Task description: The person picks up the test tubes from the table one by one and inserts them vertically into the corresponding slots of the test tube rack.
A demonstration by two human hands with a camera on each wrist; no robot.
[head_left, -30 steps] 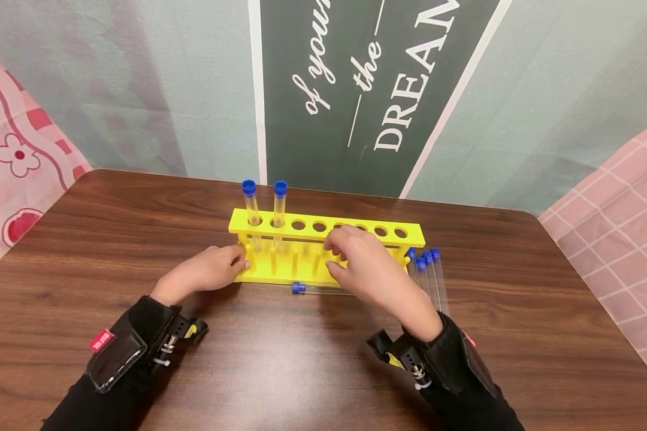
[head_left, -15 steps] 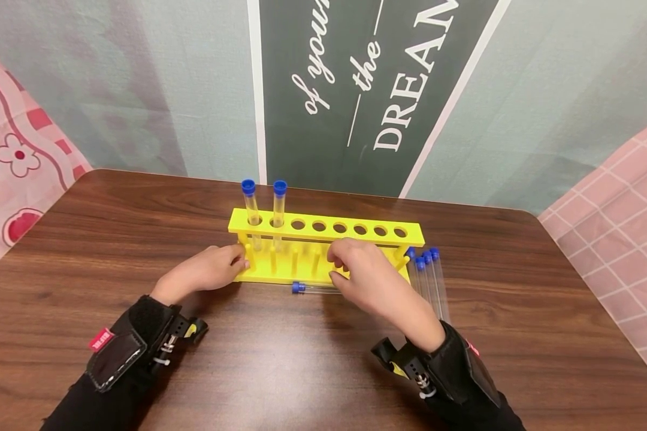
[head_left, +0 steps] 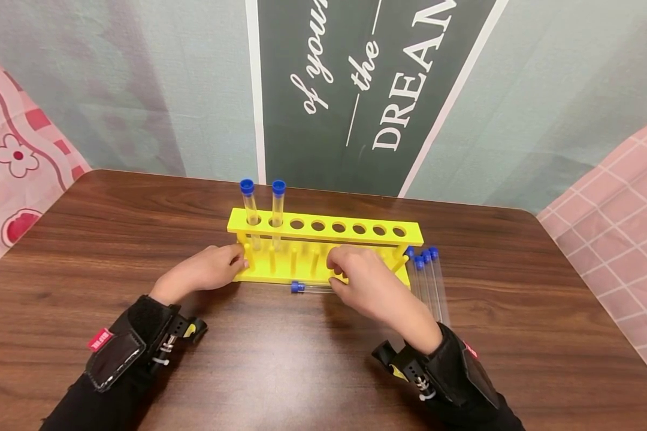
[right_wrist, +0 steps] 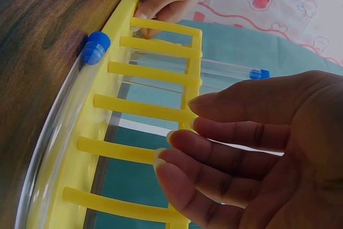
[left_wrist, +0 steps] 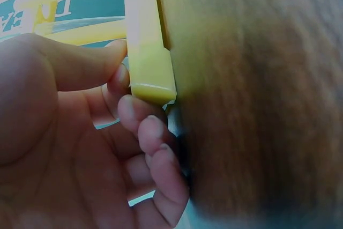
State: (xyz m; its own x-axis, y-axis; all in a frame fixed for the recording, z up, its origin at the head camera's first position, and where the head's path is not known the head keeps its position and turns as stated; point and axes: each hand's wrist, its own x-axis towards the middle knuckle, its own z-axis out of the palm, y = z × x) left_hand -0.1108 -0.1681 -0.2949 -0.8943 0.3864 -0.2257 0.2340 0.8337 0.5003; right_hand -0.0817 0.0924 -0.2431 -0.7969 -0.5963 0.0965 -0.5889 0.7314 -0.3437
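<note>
Two hands at the yellow rack (head_left: 323,230) mid-worktop (head_left: 302,371): left hand (head_left: 205,272) grips its corner, right hand (head_left: 363,278), fingers loose and empty, nears the lying tube (head_left: 310,288); steady the rack, pinch near the cap

Left hand (head_left: 205,270) sits left of frame centre in the head view, forearm running in from the lower left, black sleeve and a strapped wrist unit on it. Its fingers (left_wrist: 140,115) are curled, thumb and fingertips pinching a yellow post at the rack's end. Right hand (head_left: 368,282) is right of centre, forearm coming in from the lower right, same black sleeve and wrist strap. Back of hand up, knuckles raised. Its fingers (right_wrist: 214,156) are loosely extended, slightly bent, tips at the yellow pegs; contact can't be confirmed. Nothing gripped by the right hand. Hands are well apart.
</note>
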